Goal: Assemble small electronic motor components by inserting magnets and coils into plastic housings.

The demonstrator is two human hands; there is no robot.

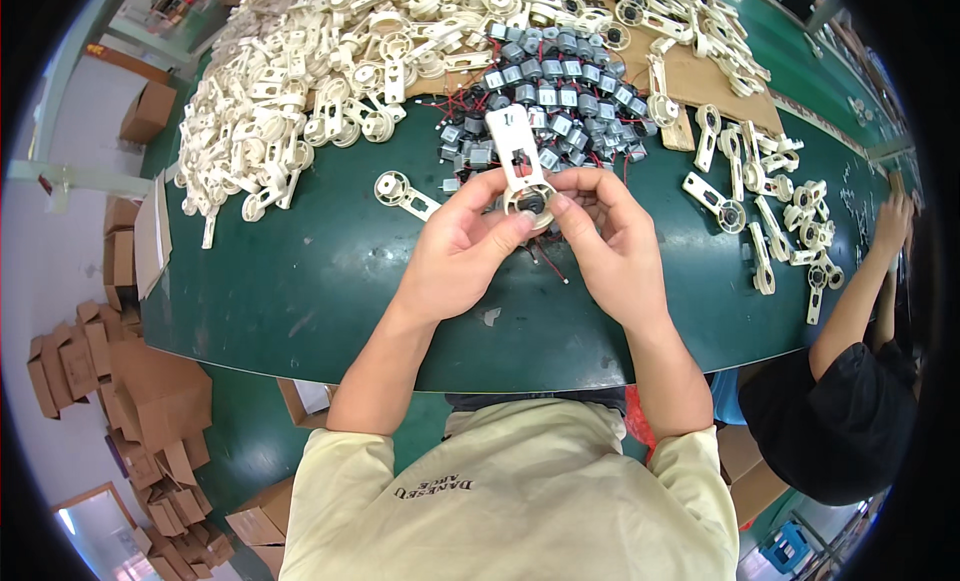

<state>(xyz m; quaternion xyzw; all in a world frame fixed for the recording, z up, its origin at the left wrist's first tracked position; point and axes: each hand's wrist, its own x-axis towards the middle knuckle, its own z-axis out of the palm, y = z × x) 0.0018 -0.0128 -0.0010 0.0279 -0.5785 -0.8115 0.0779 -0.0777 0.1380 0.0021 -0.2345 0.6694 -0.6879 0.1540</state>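
Observation:
In front of me I hold a cream plastic housing (513,141) with a flat handle and a round ring end, its handle pointing away from me. My left hand (455,256) is closed on the left side of the ring, and my right hand (618,256) grips its right side. Both thumbs press near a dark round part (530,203) inside the ring. Thin red wires (552,266) hang below. Just beyond my hands is a heap of small grey motors (560,96) with red leads. One loose cream housing (405,193) lies left of my left hand.
A large pile of cream housings (270,111) covers the table's far left. Several more housings (770,201) lie at the right. Cardboard (690,81) sits under the far pile. A co-worker's arm (865,271) reaches in at the right edge. Cardboard boxes (155,381) stand at the left.

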